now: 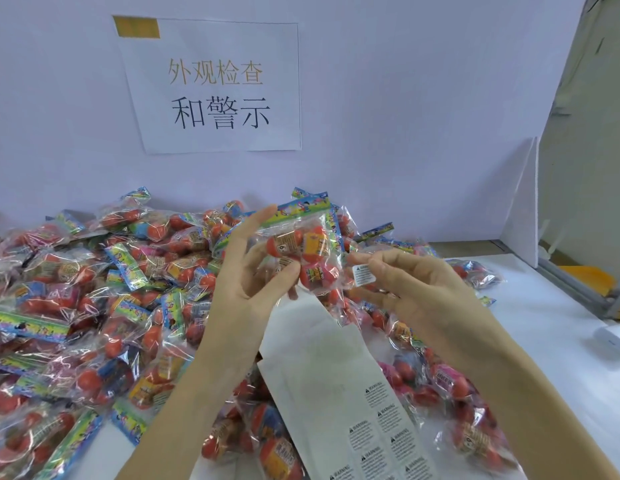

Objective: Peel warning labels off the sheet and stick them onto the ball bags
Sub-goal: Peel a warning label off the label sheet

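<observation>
At the counter's near edge lies the thin, floppy label sheet [339, 393]; above it the right hand [416, 289] pinches a light, tacky warning label [363, 274] by its edge, while the left hand [246, 271] grips the crinkly, slippery ball bag [301, 251] beneath its header.

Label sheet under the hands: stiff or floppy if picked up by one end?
Probably floppy: the label sheet is thin and already bends over the ball bags beneath it. Likely light and slick, since its upper part is bare backing.
</observation>
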The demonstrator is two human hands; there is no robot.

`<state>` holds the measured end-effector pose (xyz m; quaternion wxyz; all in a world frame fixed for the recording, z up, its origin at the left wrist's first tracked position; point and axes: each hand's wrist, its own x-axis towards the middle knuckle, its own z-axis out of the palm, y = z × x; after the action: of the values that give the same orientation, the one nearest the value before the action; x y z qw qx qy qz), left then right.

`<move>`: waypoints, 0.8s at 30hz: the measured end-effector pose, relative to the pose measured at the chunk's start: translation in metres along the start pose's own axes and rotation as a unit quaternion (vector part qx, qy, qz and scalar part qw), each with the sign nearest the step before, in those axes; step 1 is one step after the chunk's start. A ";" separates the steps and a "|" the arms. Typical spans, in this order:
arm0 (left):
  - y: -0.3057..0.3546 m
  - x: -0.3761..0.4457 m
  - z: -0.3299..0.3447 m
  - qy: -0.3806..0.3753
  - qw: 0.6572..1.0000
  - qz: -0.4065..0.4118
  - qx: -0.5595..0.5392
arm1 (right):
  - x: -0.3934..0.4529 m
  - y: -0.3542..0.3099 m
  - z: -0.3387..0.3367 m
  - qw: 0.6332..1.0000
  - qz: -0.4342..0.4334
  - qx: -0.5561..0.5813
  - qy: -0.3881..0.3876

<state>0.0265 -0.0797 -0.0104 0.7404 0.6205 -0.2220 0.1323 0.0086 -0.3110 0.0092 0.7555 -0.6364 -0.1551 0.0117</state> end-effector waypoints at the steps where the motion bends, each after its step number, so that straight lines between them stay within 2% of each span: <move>1: -0.001 -0.001 0.002 -0.009 1.000 0.004 0.013 | 0.000 0.000 0.002 1.000 0.009 0.006 -0.002; 4: -0.006 -0.005 0.009 -0.020 0.996 0.011 0.089 | 0.001 0.004 0.003 0.999 0.026 0.032 -0.005; 7: -0.011 -0.009 0.017 -0.007 0.991 -0.026 0.128 | 0.001 0.006 0.005 0.998 0.039 0.052 -0.010; 16: -0.006 -0.006 0.008 0.002 0.993 -0.035 0.114 | 0.000 -0.003 -0.002 0.996 0.031 0.073 0.033; 24: -0.004 -0.005 0.009 -0.017 0.992 -0.018 0.126 | -0.001 0.000 0.007 1.000 0.010 -0.015 0.026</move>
<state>0.0231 -0.0888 -0.0153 0.6550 0.7147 -0.2050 0.1349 0.0062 -0.3046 0.0101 0.7495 -0.6492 -0.1295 0.0001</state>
